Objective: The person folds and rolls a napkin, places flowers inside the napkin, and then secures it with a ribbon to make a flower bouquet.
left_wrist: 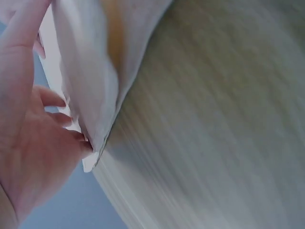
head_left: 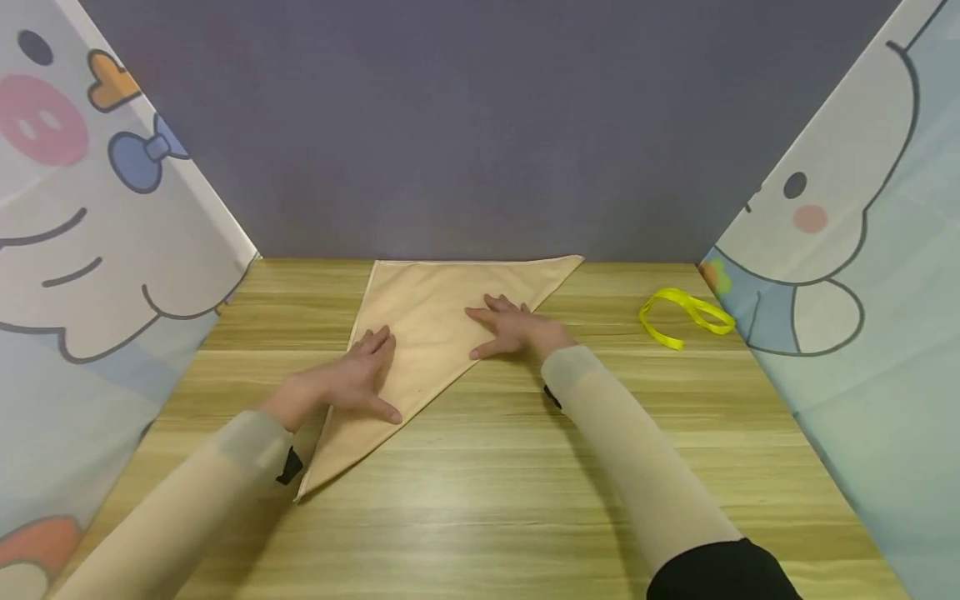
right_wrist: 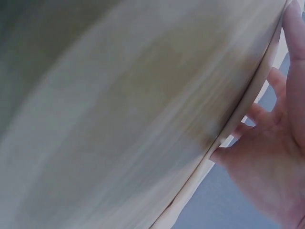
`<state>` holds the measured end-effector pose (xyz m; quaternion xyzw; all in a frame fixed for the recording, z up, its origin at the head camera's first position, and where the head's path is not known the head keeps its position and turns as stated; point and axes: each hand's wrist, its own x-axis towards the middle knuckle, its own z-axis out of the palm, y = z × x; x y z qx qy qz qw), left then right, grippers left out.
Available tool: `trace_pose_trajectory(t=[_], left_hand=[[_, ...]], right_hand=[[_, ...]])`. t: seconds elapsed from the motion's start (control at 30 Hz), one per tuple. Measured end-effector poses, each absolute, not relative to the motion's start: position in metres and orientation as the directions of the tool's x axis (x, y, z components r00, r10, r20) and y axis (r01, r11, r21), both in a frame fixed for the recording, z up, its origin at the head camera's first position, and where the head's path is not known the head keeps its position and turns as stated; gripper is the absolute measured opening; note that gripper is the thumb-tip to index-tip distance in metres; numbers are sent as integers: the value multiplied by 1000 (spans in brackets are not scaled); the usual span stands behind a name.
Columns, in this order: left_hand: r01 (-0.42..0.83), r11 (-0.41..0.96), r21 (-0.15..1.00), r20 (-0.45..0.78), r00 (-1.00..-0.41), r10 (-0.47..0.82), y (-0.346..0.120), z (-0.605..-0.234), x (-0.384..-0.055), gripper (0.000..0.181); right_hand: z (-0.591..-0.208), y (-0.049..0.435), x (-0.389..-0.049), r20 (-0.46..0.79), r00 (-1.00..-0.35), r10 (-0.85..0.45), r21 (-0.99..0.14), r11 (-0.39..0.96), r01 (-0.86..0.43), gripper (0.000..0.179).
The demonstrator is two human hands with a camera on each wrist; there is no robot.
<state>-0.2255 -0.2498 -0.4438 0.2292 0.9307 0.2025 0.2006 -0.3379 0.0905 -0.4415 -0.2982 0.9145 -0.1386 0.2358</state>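
A peach-coloured cloth [head_left: 420, 308], folded into a triangle, lies on the wooden table with its long folded edge facing the lower right. My left hand [head_left: 360, 379] rests on the lower left part of the cloth, fingers spread and thumb near the long edge. On the right side, my right hand [head_left: 510, 325] touches the cloth with fingers extended and thumb at that same edge. In the left wrist view, the cloth [left_wrist: 90, 71] shows layers slightly apart beside the left hand [left_wrist: 43, 148]. The right wrist view has the right hand [right_wrist: 267, 167] along the cloth's edge.
A yellow ribbon-like strip [head_left: 697, 312] lies loosely looped at the table's right side. A dark grey panel [head_left: 480, 125] stands behind the wooden table [head_left: 480, 517]. Cartoon-printed fabric [head_left: 82, 333] hangs at the left, with similar fabric [head_left: 862, 375] at the right.
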Motion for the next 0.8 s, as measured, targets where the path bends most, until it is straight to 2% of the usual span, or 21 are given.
trace_pose_trajectory(t=[0.37,0.8], left_hand=[[388,826,410,-292,-802,522,-248,-452,-226,163],[381,802,461,-290,-789,542,-242,-454,-223,153]], right_hand=[[-441,90,-335,-343,-719,-605,-378,790,-483,96],[-444,99,-336,-331,-720,-609,-403,782,-476,96]])
